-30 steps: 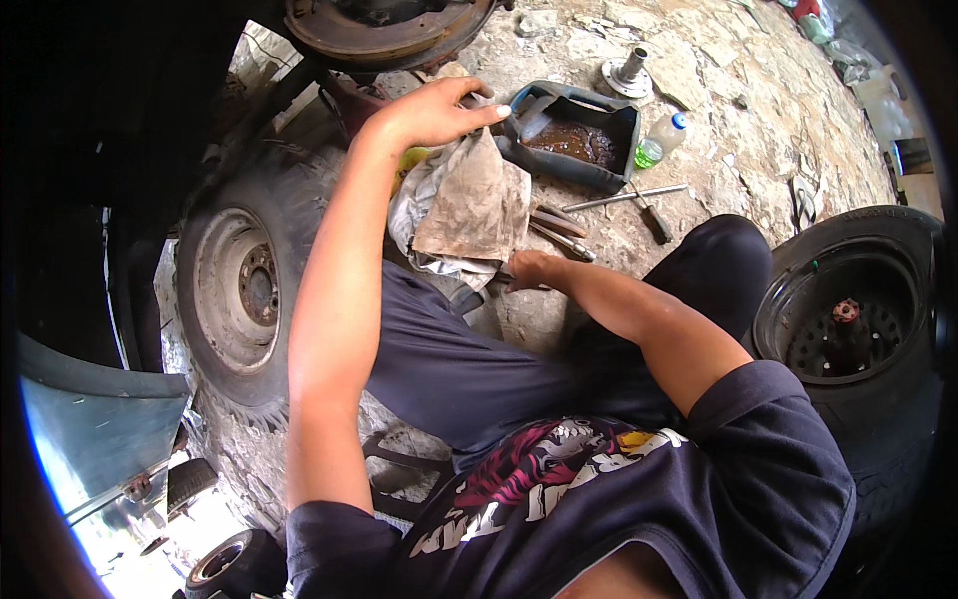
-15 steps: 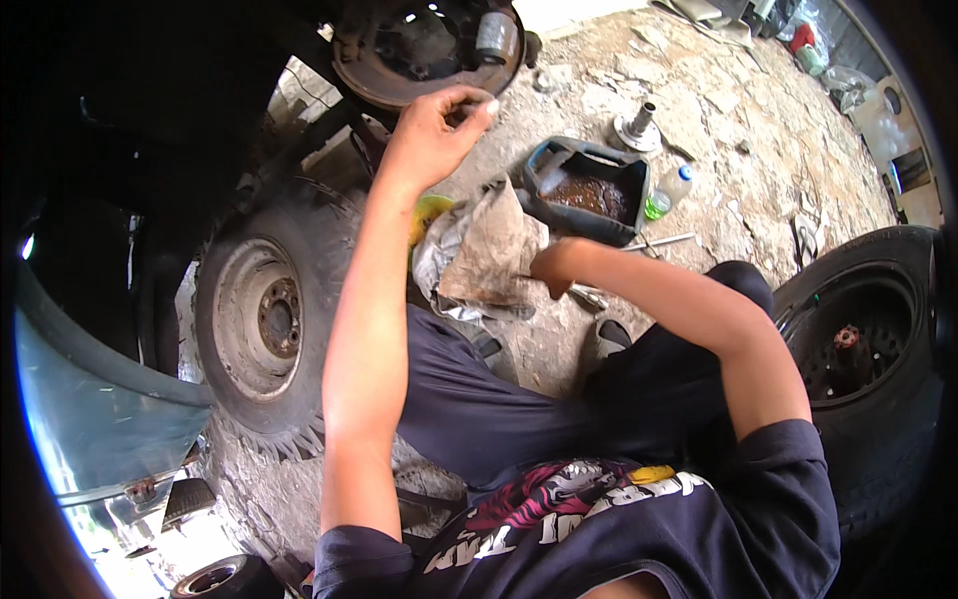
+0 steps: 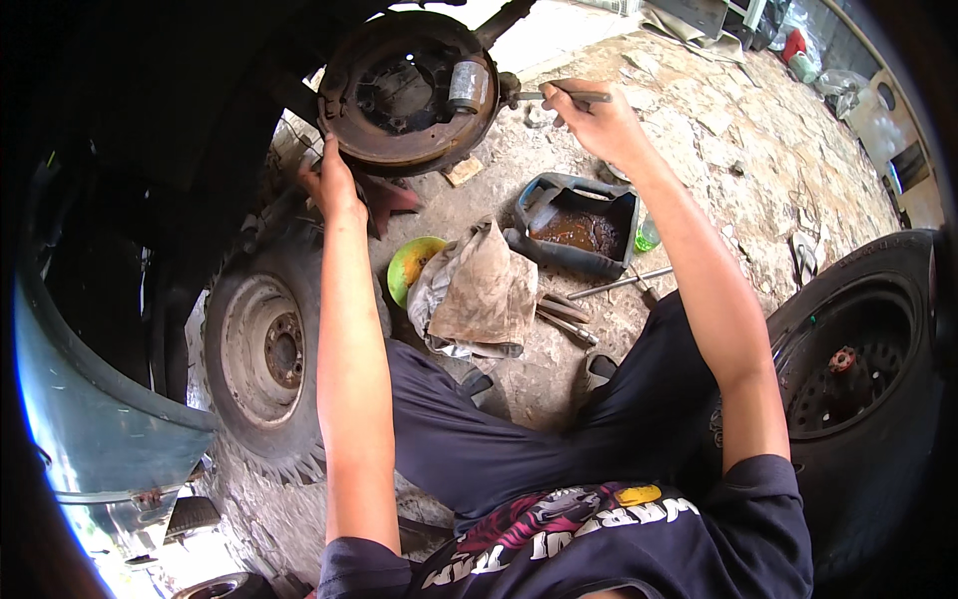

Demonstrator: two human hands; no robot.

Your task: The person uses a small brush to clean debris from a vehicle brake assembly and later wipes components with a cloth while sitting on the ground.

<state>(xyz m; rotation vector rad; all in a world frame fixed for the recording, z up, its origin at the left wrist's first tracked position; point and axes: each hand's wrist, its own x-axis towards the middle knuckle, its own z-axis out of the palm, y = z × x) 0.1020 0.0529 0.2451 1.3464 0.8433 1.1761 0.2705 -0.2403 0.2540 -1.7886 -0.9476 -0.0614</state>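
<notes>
Rough stone floor (image 3: 718, 160) spreads under everything here. On the person's right lies a large black tyre (image 3: 883, 464); its hollow wheel holds a dark piece with a reddish top (image 3: 845, 359). A dusty mounted wheel (image 3: 257, 344) leans on the left. Ahead, a rusty round plate (image 3: 399, 150) hangs under the vehicle, its open face turned toward the person.

Just beyond the cloth sits a dark cut-open tub (image 3: 564, 262) with brown, oily-looking liquid (image 3: 579, 232) in it. The stained cloth (image 3: 484, 290) overlaps a yellow-green bowl (image 3: 401, 272), which has something brownish inside, too covered for me to name.

The right hand (image 3: 591, 118) has its grip closed round a slim metal tool (image 3: 597, 97), right beside the plate. The tool lies nearly level, its long axis running left to right, one end pointing at the plate's right edge; I can't tell whether it touches. The left hand (image 3: 331, 185) reaches up at the plate's lower left rim; how far its grip is open, I can't see.

Inside the plate stands a silvery cylinder (image 3: 466, 85), slightly tilted. Smallest, a bit of bottle (image 3: 646, 239) shows green beside the forearm.
</notes>
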